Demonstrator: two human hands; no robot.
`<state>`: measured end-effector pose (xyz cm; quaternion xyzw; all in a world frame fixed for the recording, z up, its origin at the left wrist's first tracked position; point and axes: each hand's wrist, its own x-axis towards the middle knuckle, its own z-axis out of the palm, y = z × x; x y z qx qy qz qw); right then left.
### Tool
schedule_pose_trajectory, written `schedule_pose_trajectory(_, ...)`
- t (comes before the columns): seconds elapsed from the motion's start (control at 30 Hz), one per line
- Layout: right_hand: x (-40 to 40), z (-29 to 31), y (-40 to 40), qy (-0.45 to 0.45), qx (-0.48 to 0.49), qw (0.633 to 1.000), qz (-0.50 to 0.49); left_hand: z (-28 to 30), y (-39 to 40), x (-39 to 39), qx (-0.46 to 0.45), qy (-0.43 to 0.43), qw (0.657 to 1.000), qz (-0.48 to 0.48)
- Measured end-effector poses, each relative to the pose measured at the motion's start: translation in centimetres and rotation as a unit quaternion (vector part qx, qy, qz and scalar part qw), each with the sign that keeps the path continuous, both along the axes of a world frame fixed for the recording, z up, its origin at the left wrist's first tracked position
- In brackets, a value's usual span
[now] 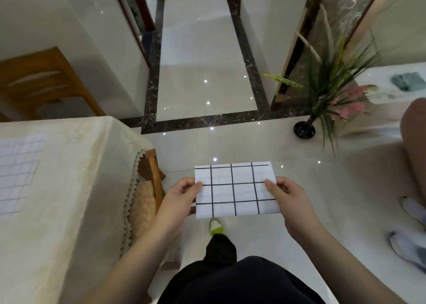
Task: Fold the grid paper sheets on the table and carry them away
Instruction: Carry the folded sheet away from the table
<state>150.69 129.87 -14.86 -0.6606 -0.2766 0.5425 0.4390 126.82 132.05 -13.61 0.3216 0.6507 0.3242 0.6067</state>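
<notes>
A folded white sheet of grid paper [235, 189] with bold black lines is held flat in the air over the floor, in front of my body. My left hand [181, 200] pinches its left edge with thumb on top. At the opposite edge my right hand [289, 198] pinches it the same way. Another grid paper sheet [16, 172], with faint lines, lies flat on the table [69, 188] at the far left, apart from both hands.
The table has a cream cloth; a wooden chair [151, 183] is tucked at its right side, another stands behind it. A black vase with a plant [322, 100] stands on the floor to the right. Another person's leg and shoes [412, 223] are at the right edge. A hallway opens ahead.
</notes>
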Motion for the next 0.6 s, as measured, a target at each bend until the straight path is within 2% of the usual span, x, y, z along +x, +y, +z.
schedule_pose_trajectory(0.33,-3.9,0.7,14.6,-0.036,0.014,0.996,0.077,-0.4,10.1,-3.8,0.013,-0.033,0.996,0.082)
schedule_pose_trajectory(0.6,-5.8,0.8,23.3,-0.063,0.014,0.989,0.133,-0.2,16.6,-5.9,-0.008,-0.076,0.989,0.128)
